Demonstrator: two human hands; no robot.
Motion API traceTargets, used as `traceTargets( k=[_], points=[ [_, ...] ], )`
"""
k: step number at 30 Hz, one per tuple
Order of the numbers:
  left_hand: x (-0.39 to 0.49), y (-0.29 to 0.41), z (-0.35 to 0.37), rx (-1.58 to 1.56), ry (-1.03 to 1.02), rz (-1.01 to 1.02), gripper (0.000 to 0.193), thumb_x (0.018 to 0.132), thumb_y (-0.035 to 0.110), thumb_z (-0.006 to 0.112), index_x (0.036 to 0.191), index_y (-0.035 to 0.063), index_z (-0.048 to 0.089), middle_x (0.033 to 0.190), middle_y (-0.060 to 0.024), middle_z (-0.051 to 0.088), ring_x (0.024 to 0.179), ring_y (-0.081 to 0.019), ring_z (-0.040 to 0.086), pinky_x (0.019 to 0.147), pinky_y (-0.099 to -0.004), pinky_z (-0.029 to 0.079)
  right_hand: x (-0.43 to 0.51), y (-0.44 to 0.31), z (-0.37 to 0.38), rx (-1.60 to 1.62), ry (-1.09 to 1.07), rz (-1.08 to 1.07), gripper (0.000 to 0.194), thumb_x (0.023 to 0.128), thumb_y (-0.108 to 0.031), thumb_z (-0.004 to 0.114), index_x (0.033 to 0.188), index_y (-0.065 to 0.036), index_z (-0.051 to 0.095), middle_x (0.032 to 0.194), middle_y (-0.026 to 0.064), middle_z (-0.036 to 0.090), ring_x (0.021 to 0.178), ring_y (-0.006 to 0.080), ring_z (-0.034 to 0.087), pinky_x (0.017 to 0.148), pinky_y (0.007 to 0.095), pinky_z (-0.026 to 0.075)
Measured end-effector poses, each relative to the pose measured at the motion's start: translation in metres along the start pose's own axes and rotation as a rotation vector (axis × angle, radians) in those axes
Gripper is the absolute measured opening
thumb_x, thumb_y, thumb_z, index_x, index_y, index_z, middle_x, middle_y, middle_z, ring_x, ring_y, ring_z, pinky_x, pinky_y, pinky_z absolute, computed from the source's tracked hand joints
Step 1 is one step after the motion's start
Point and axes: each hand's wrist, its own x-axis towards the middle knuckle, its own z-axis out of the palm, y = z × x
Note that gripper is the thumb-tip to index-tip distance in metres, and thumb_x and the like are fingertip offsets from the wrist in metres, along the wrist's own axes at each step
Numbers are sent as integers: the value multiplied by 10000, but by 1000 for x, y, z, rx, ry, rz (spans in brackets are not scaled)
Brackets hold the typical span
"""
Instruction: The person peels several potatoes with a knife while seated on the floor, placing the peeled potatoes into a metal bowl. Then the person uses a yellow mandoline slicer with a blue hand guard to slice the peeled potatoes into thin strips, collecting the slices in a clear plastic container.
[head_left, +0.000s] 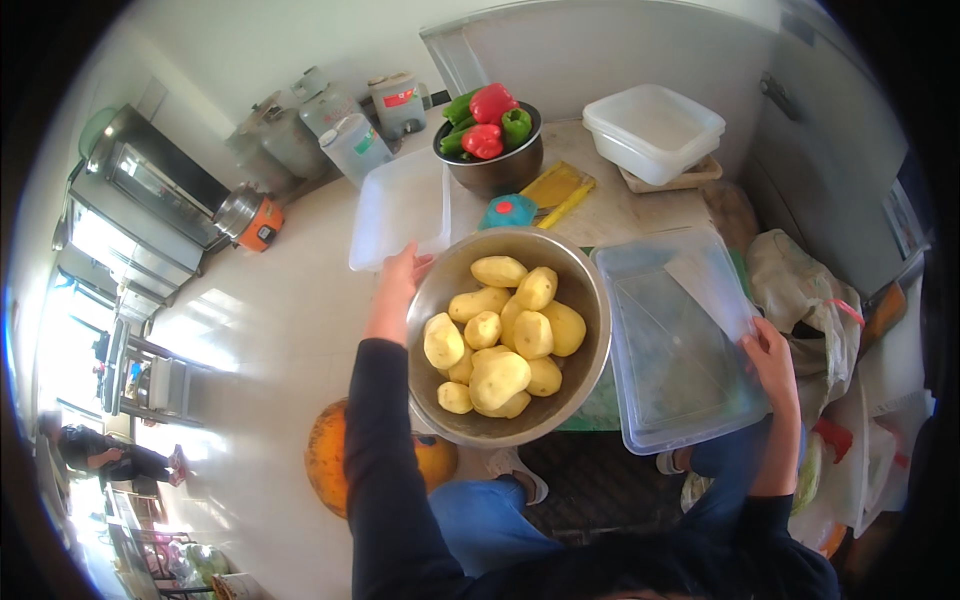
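A steel bowl (592, 352) of peeled potatoes (499, 379) stands before me. My left hand (405, 277) is at its left rim, fingers apart; whether it bears on the rim is unclear. At the right lies a clear plastic tray (626, 420). My right hand (769, 356) grips a translucent white sheet or blade-like piece (709, 292) over that tray; its exact kind cannot be told. Behind the bowl are a blue-green object (508, 213) with a red spot and a yellow frame-like tool (559, 187). A white plastic lid or tray (401, 202) lies beyond my left hand.
A dark pot (491, 172) of red and green peppers (493, 103) stands at the back. Stacked white tubs (652, 135) are back right, plastic bags (806, 300) at the right. Orange pumpkins (326, 457) lie below left. Another person (112, 454) is far left.
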Motion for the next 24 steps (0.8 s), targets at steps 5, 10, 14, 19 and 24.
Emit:
traceTargets(
  k=[5, 10, 14, 19, 24],
  points=[
    [-98, 1, -39, 738, 10, 211, 648, 976, 458, 682, 1327, -62, 520, 1081, -166, 692, 890, -256, 693, 812, -383, 560, -5, 0, -2, -19, 48, -61, 302, 967, -141, 661, 1238, -7, 655, 849, -19, 613, 608, 56, 492, 530, 241, 386],
    [-235, -32, -72, 724, 1, 6, 667, 983, 281, 672, 1517, -9, 394, 1182, -174, 657, 978, -241, 668, 805, -365, 561, -7, 4, 3, 20, 79, -68, 290, 961, -146, 674, 1219, -14, 663, 811, -24, 590, 610, 64, 485, 536, 258, 396],
    [-257, -51, -84, 404, -41, 57, 663, 967, 76, 618, 1557, -16, 330, 1269, -182, 637, 1032, -199, 664, 780, -326, 568, -3, 17, 5, 2, 107, -112, 285, 946, -151, 699, 1196, -19, 666, 768, -20, 559, 635, 79, 490, 555, 276, 403],
    [-247, -64, -115, 344, 162, 215, 534, 930, -8, 576, 1455, -48, 485, 1220, -150, 661, 1051, -191, 650, 853, -337, 548, -5, 26, 4, 114, 88, -112, 311, 926, -150, 732, 1184, 4, 651, 730, -30, 498, 657, 77, 453, 577, 284, 379],
    [-261, -72, -134, 299, 319, 259, 511, 925, -22, 562, 1433, -44, 509, 1178, -134, 668, 1010, -187, 648, 840, -328, 542, -21, 11, 8, 206, -138, -121, 439, 960, -109, 685, 1359, 27, 562, 724, -2, 564, 493, 106, 503, 417, 291, 363]
  ],
)
